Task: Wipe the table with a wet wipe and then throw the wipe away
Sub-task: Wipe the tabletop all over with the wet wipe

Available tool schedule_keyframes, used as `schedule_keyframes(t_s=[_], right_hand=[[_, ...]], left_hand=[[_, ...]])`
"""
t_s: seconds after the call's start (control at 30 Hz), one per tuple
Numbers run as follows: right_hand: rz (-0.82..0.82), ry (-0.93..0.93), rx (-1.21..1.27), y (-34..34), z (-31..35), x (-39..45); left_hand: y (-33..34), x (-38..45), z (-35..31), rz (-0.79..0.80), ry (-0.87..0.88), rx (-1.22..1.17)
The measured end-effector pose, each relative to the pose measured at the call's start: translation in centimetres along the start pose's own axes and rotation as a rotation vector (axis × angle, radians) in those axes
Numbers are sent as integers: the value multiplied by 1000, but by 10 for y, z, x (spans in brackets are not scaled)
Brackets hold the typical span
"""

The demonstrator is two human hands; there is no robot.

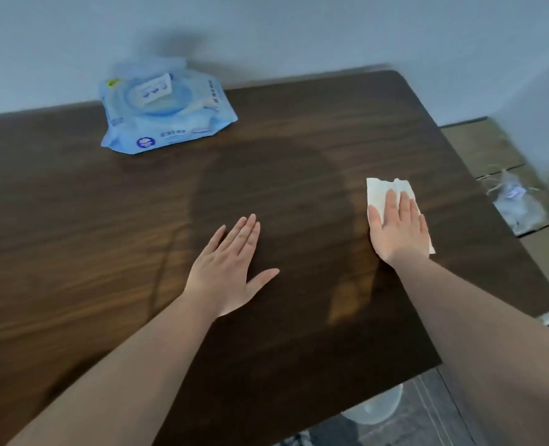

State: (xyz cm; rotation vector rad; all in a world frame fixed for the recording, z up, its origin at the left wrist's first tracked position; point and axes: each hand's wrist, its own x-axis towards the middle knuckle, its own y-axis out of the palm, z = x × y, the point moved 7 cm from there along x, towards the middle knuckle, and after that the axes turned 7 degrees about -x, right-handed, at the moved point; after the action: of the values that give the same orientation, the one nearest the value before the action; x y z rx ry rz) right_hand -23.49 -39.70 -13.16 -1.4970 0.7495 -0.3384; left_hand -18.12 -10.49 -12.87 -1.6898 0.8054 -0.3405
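Note:
A white wet wipe (379, 193) lies flat on the dark wooden table (106, 220), near its right side. My right hand (397, 228) presses flat on the wipe, fingers straight and together, covering its near half. My left hand (231, 272) rests palm-down on the bare wood at the table's middle, fingers extended, holding nothing. A damp, darker patch shows on the wood between and beyond the hands.
A light blue pack of wet wipes (164, 107) with its lid flipped up sits at the table's far edge against the wall. Past the right edge, on the floor, lies a clear plastic bag (520, 201). A pale round container (379, 407) shows below the near right corner.

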Motion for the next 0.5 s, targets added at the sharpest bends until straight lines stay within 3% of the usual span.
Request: schedule_keyframes(t_s=[0.13, 0.3, 0.5], right_hand=[[10, 74, 9, -1, -41, 26], [4, 106, 16, -2, -45, 34], [5, -63, -22, -6, 20, 10]], left_hand=[[5, 25, -27, 9, -14, 34], [0, 24, -28, 2, -19, 23], [-3, 2, -13, -20, -90, -56]])
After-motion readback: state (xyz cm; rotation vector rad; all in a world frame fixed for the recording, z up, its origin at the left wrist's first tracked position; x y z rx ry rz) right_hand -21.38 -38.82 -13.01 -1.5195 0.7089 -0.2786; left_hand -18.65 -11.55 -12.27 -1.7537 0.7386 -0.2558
